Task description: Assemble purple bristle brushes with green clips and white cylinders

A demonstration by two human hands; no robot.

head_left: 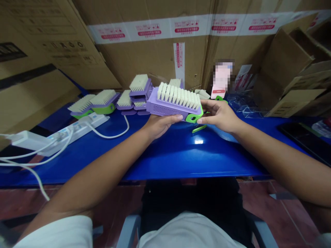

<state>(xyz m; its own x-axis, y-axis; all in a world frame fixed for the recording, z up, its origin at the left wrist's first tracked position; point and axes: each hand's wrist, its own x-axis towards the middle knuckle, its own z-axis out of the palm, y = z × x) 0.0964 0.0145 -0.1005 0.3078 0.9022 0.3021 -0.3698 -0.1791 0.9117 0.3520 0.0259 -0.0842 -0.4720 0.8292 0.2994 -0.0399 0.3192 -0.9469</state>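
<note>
A purple brush (168,107) with cream bristles facing up is held above the blue table (196,158). My left hand (161,125) grips its near side from below, thumb along the purple body. My right hand (219,115) is closed on the green piece (194,118) at the brush's right end. Just below lies a thin green ring (199,129). To the left stand purple brush parts, one stacked (139,83) on others, and two brushes with green parts (103,103) lie farther left.
A white power strip (74,132) with cables lies at the left. Cardboard boxes (155,51) wall off the back. A phone (221,81) leans there, near clear plastic pieces (248,105). An open carton (287,65) and a dark flat object (305,141) are at the right.
</note>
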